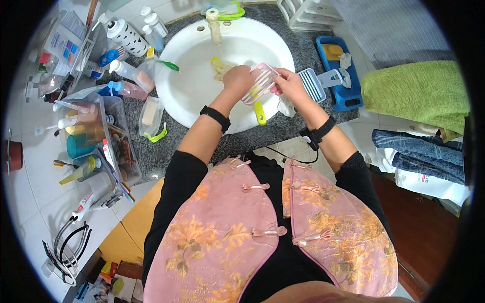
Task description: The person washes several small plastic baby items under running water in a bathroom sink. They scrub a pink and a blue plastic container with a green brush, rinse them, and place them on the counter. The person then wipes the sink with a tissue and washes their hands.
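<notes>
A pink-rimmed slatted soap dish (260,84) is tilted over the right part of the white oval sink (189,102). My right hand (288,84) pinches its right edge. At the dish's left edge is my left hand (239,81), curled against it, most of its fingers hidden. A lime-green handle (259,113) lies at the sink's near side, partly covered by the dish; green shows through the slats. Under the faucet (214,28), beyond my left hand, is a blurred yellowish thing (218,68) in the basin.
Right of the sink stand a blue-and-white soap dish (311,84) and a blue tray (348,99) with yellow soap (332,51). Crumpled white material (286,106) touches the rim. Pump bottles (130,72), a clear soap box (149,117) and a toiletries bin (119,144) crowd the left.
</notes>
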{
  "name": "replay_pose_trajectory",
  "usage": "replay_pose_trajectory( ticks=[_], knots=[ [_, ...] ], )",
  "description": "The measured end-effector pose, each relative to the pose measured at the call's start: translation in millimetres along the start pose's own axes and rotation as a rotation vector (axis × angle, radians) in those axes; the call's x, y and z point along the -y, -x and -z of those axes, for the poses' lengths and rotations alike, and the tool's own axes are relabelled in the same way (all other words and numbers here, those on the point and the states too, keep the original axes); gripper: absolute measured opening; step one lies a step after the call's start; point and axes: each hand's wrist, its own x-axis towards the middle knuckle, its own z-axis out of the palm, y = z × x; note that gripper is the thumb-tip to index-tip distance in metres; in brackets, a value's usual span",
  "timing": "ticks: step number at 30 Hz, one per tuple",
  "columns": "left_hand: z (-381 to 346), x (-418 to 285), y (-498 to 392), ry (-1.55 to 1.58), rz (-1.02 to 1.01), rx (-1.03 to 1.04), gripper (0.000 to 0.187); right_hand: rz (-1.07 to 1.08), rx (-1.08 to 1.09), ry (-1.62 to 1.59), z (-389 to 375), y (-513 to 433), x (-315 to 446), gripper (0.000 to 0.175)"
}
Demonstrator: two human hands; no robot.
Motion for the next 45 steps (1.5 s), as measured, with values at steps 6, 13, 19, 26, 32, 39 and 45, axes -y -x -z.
replay_pose_trajectory(
  ticks=[6,13,19,26,32,39,45],
  knots=[
    [-7,63,-31,0.168,0.161,-0.099,0.037,0.039,0.036,0.082,-29,-4,-7,0.059],
    [-12,98,-71,1.022,0.546,-0.023,0.023,-0.024,0.015,0.047,-14,13,-9,0.048],
    [-13,84,-56,1.233,0.486,0.041,0.028,-0.065,-0.041,-0.014,2,18,-18,0.04],
    [-15,88,-28,1.411,0.46,0.152,0.026,-0.073,-0.059,-0.082,7,17,-29,0.04],
    [-15,89,-27,1.44,0.47,0.123,0.027,-0.104,-0.04,-0.033,5,17,-28,0.038],
    [-16,82,-32,1.312,0.476,0.075,0.029,-0.071,0.012,0.098,-1,13,-16,0.045],
    [-33,65,-31,1.278,0.412,0.092,0.031,-0.182,0.138,0.038,-36,-22,-14,0.061]
  ],
)
